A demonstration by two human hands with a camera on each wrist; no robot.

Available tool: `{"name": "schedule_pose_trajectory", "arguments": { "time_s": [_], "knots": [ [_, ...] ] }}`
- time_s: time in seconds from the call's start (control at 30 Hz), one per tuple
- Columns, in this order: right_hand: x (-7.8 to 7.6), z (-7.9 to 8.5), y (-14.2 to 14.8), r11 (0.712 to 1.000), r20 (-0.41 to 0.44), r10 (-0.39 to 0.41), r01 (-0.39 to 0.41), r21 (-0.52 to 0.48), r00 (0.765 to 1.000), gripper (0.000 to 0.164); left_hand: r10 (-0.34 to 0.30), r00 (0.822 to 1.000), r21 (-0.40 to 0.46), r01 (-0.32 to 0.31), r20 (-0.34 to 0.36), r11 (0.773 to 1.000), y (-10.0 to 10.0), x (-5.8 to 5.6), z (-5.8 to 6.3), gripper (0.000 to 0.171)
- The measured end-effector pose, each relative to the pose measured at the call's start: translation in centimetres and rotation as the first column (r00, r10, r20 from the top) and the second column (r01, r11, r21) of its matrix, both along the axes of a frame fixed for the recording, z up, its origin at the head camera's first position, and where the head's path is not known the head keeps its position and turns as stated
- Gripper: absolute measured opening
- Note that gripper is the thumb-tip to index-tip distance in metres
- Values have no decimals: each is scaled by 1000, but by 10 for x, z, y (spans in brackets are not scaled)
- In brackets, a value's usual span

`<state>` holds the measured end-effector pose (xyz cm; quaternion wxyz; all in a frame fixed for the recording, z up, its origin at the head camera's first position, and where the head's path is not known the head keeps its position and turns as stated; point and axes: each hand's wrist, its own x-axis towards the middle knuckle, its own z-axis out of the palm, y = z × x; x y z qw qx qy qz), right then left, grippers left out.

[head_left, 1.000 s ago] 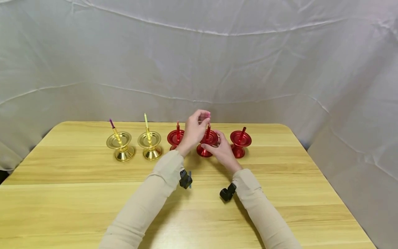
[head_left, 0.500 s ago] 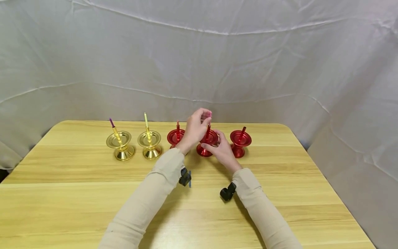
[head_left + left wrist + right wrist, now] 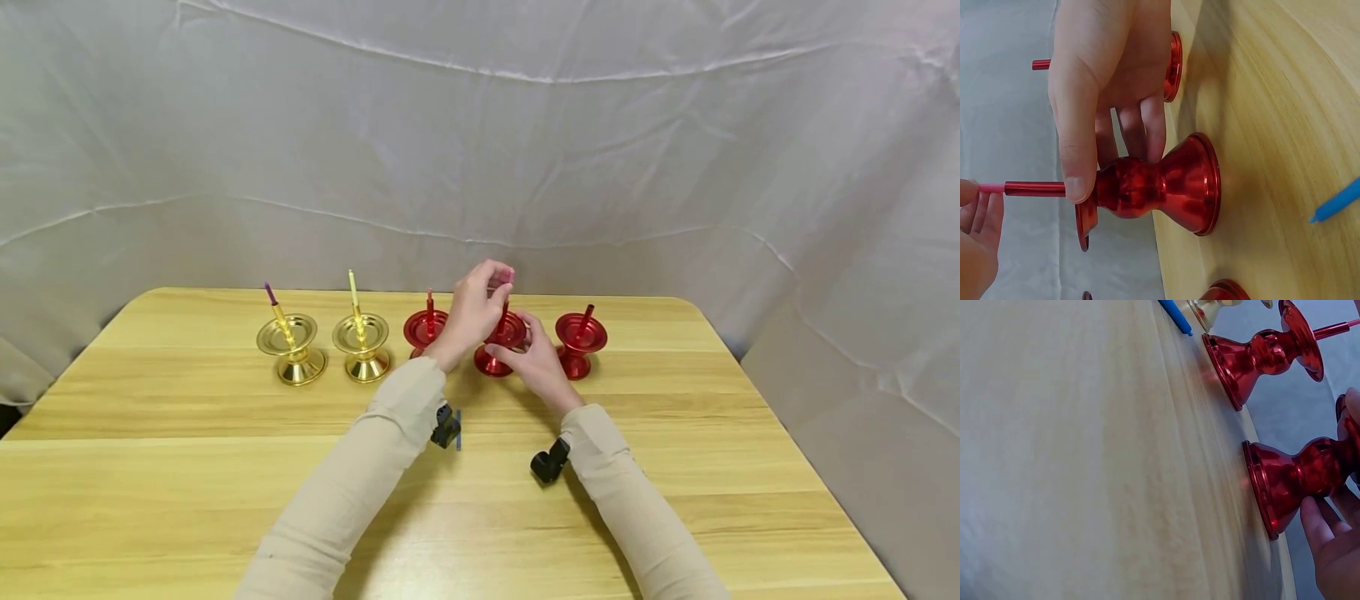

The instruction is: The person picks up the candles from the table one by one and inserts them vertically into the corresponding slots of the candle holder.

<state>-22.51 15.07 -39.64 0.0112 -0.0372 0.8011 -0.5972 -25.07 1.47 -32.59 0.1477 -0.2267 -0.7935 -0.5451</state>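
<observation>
My left hand (image 3: 474,308) pinches a short pink candle (image 3: 991,187) above the middle red candle holder (image 3: 495,362). The candle's lower end meets the top of the holder's thin tube (image 3: 1035,189); how deep it sits inside cannot be told. My right hand (image 3: 536,362) grips this holder from the right side, with its thumb on the dish edge and its fingers behind the stem, as the left wrist view shows. The holder's base (image 3: 1266,487) stands on the table.
Left of my hands, a red holder (image 3: 426,327) carries a reddish candle. Two gold holders (image 3: 300,368) (image 3: 367,367) bear purple and yellow candles. On the right stands a red holder (image 3: 576,364) with a bare tube. A blue candle (image 3: 1338,201) lies nearer on the table (image 3: 480,517).
My left hand and the pink candle have shifted slightly to the right above the tube. The right hand keeps its grip, and the holders stay in place.
</observation>
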Motion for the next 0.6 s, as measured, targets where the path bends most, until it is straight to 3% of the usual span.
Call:
{"name": "schedule_pose_trajectory", "arguments": {
  "time_s": [0.4,0.6],
  "knots": [
    [-1,5,1,1000,43,7,-8,5,999,84,-18,999,-45,16,-40,999,0,-4,0,18],
    [14,29,-6,999,55,9,-11,33,998,79,-34,998,-79,31,-47,996,-1,-4,2,19]
  ]
}}
